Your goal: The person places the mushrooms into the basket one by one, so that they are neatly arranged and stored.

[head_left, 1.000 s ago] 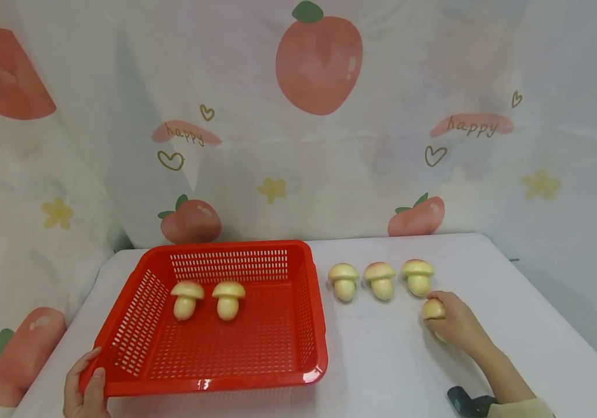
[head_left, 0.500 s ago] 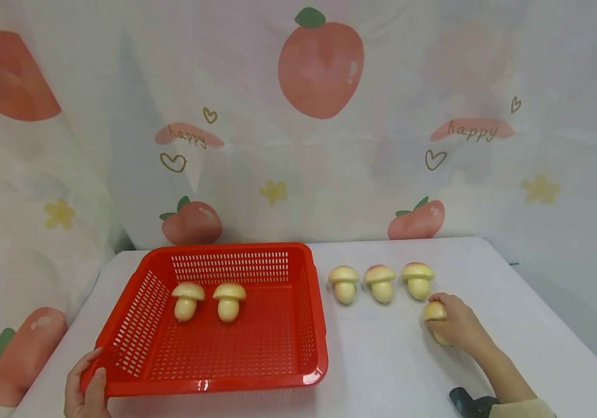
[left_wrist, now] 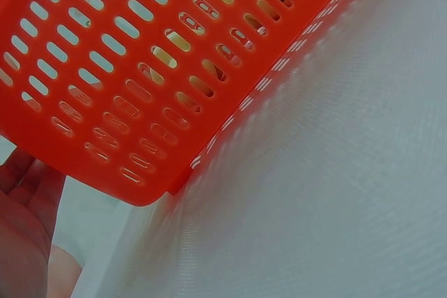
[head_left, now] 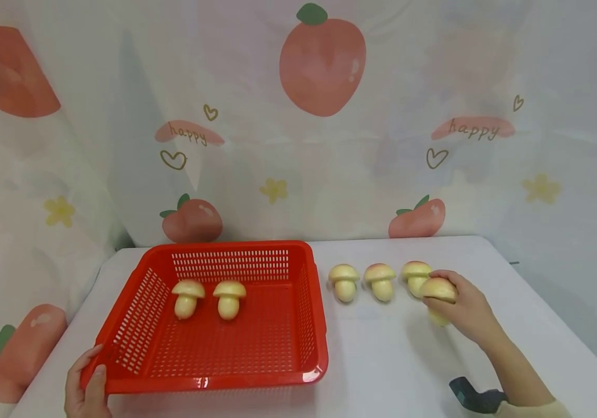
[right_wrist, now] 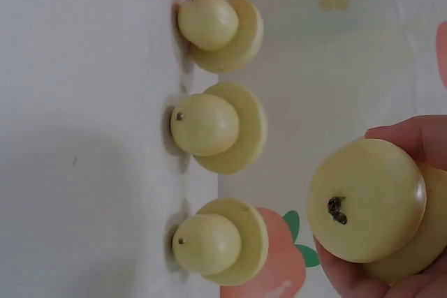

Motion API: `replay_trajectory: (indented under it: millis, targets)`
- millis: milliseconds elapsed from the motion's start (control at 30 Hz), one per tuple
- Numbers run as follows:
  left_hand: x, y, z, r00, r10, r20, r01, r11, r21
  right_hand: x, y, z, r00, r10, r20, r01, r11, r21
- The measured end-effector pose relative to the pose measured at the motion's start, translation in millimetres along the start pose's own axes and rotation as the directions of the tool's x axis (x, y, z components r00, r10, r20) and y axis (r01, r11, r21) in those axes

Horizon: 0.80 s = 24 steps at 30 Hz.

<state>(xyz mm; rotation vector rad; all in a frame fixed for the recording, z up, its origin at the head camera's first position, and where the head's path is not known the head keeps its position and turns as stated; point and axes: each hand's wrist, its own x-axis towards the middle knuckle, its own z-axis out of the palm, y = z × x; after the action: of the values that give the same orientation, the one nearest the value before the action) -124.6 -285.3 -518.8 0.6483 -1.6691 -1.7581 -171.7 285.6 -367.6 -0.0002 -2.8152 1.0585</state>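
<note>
My right hand (head_left: pixel 467 310) grips a pale yellow toy mushroom (head_left: pixel 438 288) by its cap, above the table. The right wrist view shows the held mushroom's stem end (right_wrist: pixel 367 200) with a dark mark on it. Three similar mushrooms lie in a row beyond: one on the left (head_left: pixel 344 283), a middle one (head_left: pixel 380 281) and one on the right (head_left: pixel 415 277), partly behind the held one. My left hand (head_left: pixel 86 386) holds the near left corner of a red plastic basket (head_left: pixel 209 383), thumb outside. Two mushrooms, a left one (head_left: pixel 187 298) and a right one (head_left: pixel 229 299), lie inside the basket.
A white cloth covers the table (head_left: pixel 376 360). Behind it hangs a pale curtain (head_left: pixel 361 157) printed with peaches, hearts and flowers. A dark strap-like device (head_left: pixel 478 396) is at my right wrist. The basket's slotted wall (left_wrist: pixel 140 54) fills much of the left wrist view.
My right hand has lifted the mushroom off the table and moved it slightly away from me, near the right mushroom of the row. The left hand and basket stay put.
</note>
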Motion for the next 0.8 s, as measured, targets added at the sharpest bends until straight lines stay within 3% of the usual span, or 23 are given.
replay_trajectory:
  millis: [233,467,800]
  targets:
    - [0.0,1.5,2.7,1.0,0.024,0.0,-0.024,1.0,-0.006,-3.3,-12.3,-1.2,1.0,-0.003,-0.027,0.005,0.998,0.063]
    - [3.1,-2.7,0.5,0.999,0.038,0.003,-0.038,0.999,-0.008,-5.3,-24.8,-3.2,0.994,-0.059,-0.093,0.071,0.989,0.126]
    - [0.9,-0.2,1.3,1.0,0.031,-0.002,-0.031,0.999,-0.009,-4.2,-39.9,3.2,0.995,-0.066,-0.073,0.082,0.968,0.237]
